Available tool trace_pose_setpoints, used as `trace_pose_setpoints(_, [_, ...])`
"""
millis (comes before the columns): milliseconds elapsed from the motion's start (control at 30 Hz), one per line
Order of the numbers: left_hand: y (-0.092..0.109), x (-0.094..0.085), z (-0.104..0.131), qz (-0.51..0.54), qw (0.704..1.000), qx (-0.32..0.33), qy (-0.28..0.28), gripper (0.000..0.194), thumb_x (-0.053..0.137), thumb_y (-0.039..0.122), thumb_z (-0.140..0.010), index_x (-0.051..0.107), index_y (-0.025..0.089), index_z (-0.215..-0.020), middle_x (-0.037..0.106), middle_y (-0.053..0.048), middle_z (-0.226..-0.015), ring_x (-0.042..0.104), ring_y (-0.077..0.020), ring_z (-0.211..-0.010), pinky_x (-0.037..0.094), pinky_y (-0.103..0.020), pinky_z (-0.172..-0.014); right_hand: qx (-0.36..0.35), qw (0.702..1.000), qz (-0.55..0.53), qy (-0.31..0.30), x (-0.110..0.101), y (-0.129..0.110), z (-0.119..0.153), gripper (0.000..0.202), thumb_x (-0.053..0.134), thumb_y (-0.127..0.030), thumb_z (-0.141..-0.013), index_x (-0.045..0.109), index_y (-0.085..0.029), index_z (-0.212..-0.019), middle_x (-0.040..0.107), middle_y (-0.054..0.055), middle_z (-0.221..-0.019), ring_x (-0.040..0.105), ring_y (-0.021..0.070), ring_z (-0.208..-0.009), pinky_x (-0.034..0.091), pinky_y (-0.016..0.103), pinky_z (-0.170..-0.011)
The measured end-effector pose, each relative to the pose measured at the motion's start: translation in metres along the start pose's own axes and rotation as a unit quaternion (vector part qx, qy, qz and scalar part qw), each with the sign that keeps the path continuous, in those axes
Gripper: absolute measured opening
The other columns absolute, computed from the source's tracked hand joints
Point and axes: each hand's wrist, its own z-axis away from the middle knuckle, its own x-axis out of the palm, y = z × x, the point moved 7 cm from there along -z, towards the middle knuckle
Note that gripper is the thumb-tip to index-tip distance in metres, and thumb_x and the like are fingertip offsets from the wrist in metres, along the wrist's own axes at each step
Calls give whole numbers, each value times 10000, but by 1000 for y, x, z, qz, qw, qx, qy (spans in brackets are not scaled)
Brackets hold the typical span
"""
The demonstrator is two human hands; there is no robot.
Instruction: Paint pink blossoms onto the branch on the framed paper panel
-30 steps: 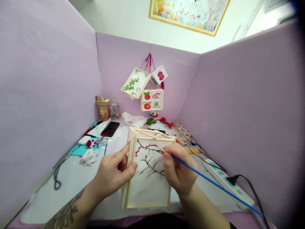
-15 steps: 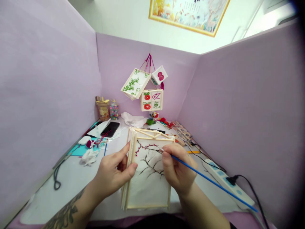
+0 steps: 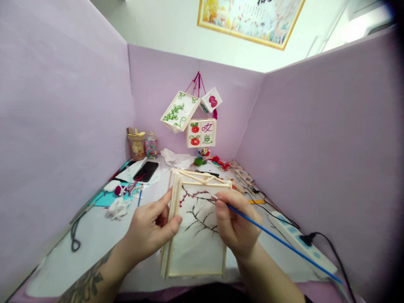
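A box-shaped lantern frame point(image 3: 197, 252) of thin wooden sticks, covered in white paper, stands tilted in front of me. Dark branches and small red blossoms are painted on its near panel. My left hand point(image 3: 154, 225) grips the frame's left edge, thumb on the front and fingers partly hidden behind. Pinched in my right hand point(image 3: 238, 221) is a paintbrush with a long blue handle point(image 3: 284, 240), slanting down to the right. Its tip is at the upper blossom branch; whether it touches the paper I cannot tell.
Decorated paper lanterns point(image 3: 180, 111) hang at the back wall. At left lie a phone point(image 3: 146, 171), crumpled tissue point(image 3: 118, 208) and a second blue-handled brush point(image 3: 139, 198). A white power strip point(image 3: 303, 242) with black cables runs along the right. A bead jar point(image 3: 151, 147) stands at back left.
The brush tip has shifted very slightly near the upper branch. Both hands and the lantern frame stay practically in place.
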Motion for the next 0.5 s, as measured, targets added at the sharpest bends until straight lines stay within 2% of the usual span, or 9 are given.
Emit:
trace_pose_setpoints(300, [0,0,2,2,1000,3,0,503,640,163,-861,618,69,-1355,464,108,-542,404,-52,-424,367,-134,-402,-4,1000,11,-5,0,-2,-1,224,576,-50,-871,631,-198,-1030,683,23,-836,676,160,-770,573,291,-708])
trace_pose_setpoints(500, [0,-1,0,2,1000,-3,-1,496,630,173,-864,626,68,-1349,467,104,-537,402,-53,-419,362,-136,-395,9,1000,4,15,-3,2,4,221,579,-58,-867,636,-206,-1021,692,22,-840,686,171,-784,572,308,-712])
